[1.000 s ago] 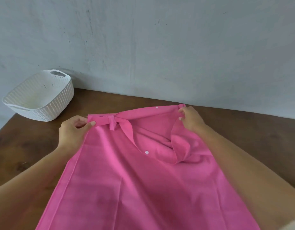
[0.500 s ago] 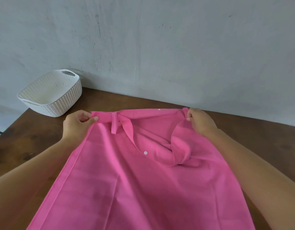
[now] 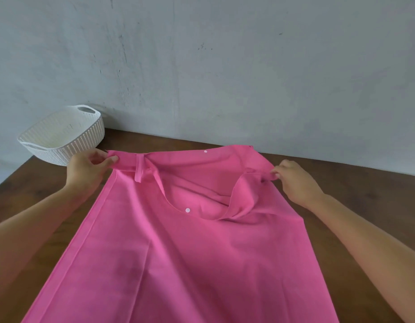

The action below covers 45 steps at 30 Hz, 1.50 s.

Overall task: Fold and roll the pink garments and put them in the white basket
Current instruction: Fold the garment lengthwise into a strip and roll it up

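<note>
Basket (image 3: 62, 134) white, far-left on table (image 3: 355, 183), beside left hand (image 3: 87, 170); both hands, right hand (image 3: 295, 180) included, pinch pink garment (image 3: 178, 252) corners.

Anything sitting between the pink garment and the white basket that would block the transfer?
Nothing visible does. The white perforated plastic basket sits far left on the brown wooden table, just behind the left hand, which pinches a top corner of the pink cloth garment.

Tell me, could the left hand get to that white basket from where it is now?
Probably yes. The white basket stands just beyond the left hand, nothing between them. But that hand is pinching a corner of the pink garment, so it would have to let go first.
</note>
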Available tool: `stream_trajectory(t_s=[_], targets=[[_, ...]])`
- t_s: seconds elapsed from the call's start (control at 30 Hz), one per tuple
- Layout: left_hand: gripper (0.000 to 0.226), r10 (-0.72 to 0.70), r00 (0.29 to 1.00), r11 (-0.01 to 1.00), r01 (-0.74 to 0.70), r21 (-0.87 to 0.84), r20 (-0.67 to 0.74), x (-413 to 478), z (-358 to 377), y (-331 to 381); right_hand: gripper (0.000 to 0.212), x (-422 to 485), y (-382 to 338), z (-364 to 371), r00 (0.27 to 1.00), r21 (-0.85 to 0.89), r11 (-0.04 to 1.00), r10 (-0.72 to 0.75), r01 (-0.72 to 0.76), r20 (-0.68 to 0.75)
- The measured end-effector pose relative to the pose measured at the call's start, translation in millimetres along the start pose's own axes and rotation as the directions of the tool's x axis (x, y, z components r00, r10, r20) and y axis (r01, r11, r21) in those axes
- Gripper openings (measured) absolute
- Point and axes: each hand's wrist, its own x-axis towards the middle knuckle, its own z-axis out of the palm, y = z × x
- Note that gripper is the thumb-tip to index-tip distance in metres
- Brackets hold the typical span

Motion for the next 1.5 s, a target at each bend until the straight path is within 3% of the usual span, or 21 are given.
stream_trajectory(t_s=[0.17,0.37,0.63,1.13,1.33,1.5], targets=[[0.015,-0.019,0.999,1.000,0.019,0.005,-0.038,-7.1,-5.5,-1.1,0.025,-20.0,10.4,-1.5,0.999,-0.068,0.997,0.047,-0.046,0.022],[0.019,-0.037,0.995,0.999,0.040,0.024,-0.087,-11.9,-14.8,-8.4,0.027,-41.6,14.8,-13.0,0.980,-0.138,0.972,0.180,-0.190,-0.078],[0.017,-0.063,0.994,0.998,0.062,-0.007,-0.093,-8.5,-37.3,-27.1,0.022,-85.0,12.2,-25.1,0.920,-0.291,0.873,0.373,-0.392,-0.119],[0.011,-0.160,0.984,0.987,0.161,-0.009,0.072,-44.5,-89.6,-94.5,0.021,-185.1,-85.2,16.5,0.785,-0.250,0.749,0.614,-0.613,-0.084],[0.015,0.004,0.978,0.989,-0.035,0.145,0.207,-59.3,-107.0,-136.8,0.023,-227.4,-127.6,35.8,0.763,-0.245,0.728,0.639,-0.640,-0.095],[0.012,0.076,0.968,0.965,-0.132,0.226,0.241,-64.2,-115.8,-153.0,0.023,-253.6,-154.2,46.1,0.730,-0.217,0.700,0.674,-0.680,-0.114]])
